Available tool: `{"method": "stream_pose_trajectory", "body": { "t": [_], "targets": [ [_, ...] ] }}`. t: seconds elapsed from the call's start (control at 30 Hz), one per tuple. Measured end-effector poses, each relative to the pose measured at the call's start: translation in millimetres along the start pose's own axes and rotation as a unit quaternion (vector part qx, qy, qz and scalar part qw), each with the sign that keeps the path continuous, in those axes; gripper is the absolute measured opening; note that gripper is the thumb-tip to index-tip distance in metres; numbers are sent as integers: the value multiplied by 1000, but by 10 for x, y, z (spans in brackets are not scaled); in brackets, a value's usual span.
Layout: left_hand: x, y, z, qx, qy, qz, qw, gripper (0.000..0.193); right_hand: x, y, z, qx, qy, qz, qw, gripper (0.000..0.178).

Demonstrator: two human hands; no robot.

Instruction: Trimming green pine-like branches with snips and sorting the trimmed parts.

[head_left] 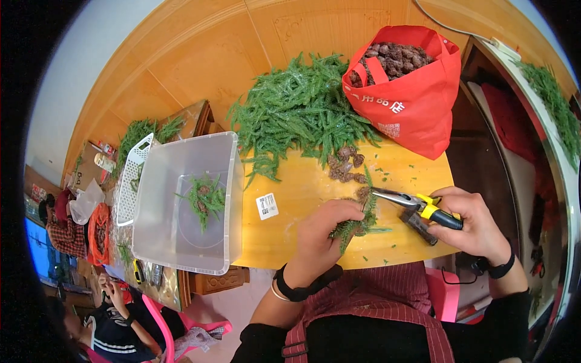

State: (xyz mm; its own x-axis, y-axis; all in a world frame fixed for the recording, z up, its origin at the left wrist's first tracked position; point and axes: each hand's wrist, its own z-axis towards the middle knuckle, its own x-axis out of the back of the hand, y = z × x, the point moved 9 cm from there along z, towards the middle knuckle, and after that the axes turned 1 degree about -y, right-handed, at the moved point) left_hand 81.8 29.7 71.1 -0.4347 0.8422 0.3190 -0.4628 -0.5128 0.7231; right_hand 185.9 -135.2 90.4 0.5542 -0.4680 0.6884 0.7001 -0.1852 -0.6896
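My left hand [319,235] is closed around a green artificial pine sprig [346,232] with brown pine cones on it, low over the near part of the yellow table [284,233]. In my right hand [475,221] is a pair of long-nose pliers [431,209] with yellow and black handles. Their tips reach the top of the sprig beside a pine cone; what exactly they grip is too small to tell. Below the pliers lies a dark, block-like object [419,226]. Several loose pine cones [346,166] rest just beyond the sprig.
Behind are a heap of green sprigs [296,112] and a red bag [417,112] full of pine cones. To the left stands a clear plastic bin [233,199] holding a finished-looking sprig cluster [204,199], beside a white basket [128,181]. Another person [115,323] sits at the lower left.
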Motion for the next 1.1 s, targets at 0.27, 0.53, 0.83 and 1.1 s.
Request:
{"method": "stream_pose_trajectory", "body": {
  "t": [0.27,0.53,0.83,1.1],
  "targets": [
    [-80,76,4,-25,-30,54,998,29,-321,195,-44,-154,-45,172,972,16],
    [-134,-78,-3,97,-80,-100,987,27,-535,304,-33,-170,-89,295,936,30],
    [-70,32,5,-12,-51,21,998,29,-350,292,-111,-152,-50,237,958,24],
    [-27,179,5,-87,-10,93,992,25,-223,123,-156,-46,-15,42,998,20]
  ]
}}
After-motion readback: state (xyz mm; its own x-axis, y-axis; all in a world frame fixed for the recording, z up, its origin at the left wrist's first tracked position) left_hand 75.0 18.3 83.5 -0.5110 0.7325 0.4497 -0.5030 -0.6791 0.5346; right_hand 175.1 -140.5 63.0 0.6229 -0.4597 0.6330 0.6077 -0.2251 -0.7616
